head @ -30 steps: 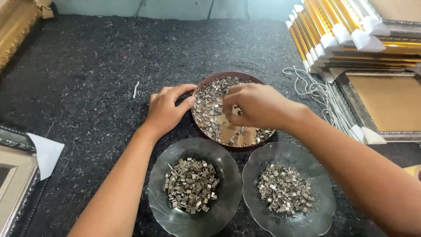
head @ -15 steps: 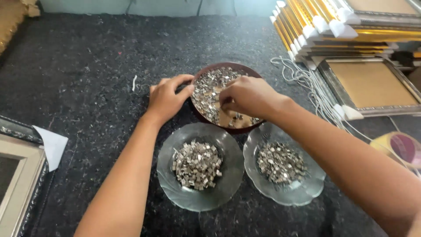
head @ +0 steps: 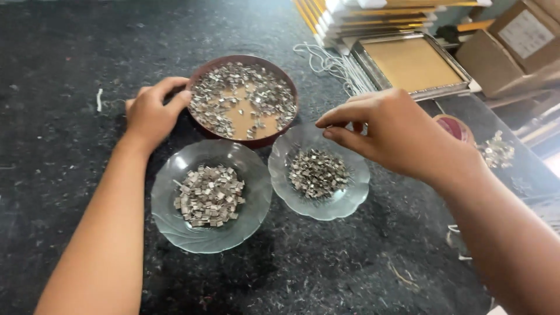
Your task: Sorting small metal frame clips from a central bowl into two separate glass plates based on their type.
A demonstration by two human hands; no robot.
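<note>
Centrally, brown bowl (head: 245, 100): round, on the dark speckled table (head: 52, 52), part filled with small silvery metal bits, bare tan bottom showing in the middle.
Left hand (head: 153, 112): at the brown bowl's left rim, fingertips curled onto the edge, thumb lower against the side; grip loosely closed on the rim.
Right hand (head: 392, 133): raised to the right of the brown bowl, above the far edge of the right glass dish (head: 350, 198); thumb and forefinger pinched together, tips pointing left; whether a metal bit sits in the pinch cannot be told.
Left glass dish (head: 175, 224): clear, wavy rim, just in front of the brown bowl and touching or nearly touching it; heap of squarish metal clips (head: 209, 194) in its middle.
Right glass dish: in front and to the right of the brown bowl, rim against the bowl's rim; smaller finer metal pieces (head: 318, 172) piled inside.
White cords (head: 335, 64): looped behind and right of the brown bowl.
Picture frame (head: 412, 63): silver edged with tan backing, flat, right of the cords.
Stacked frames (head: 373, 13): gold and white, behind the picture frame.
Cardboard box (head: 513, 44): far right of the brown bowl.
</note>
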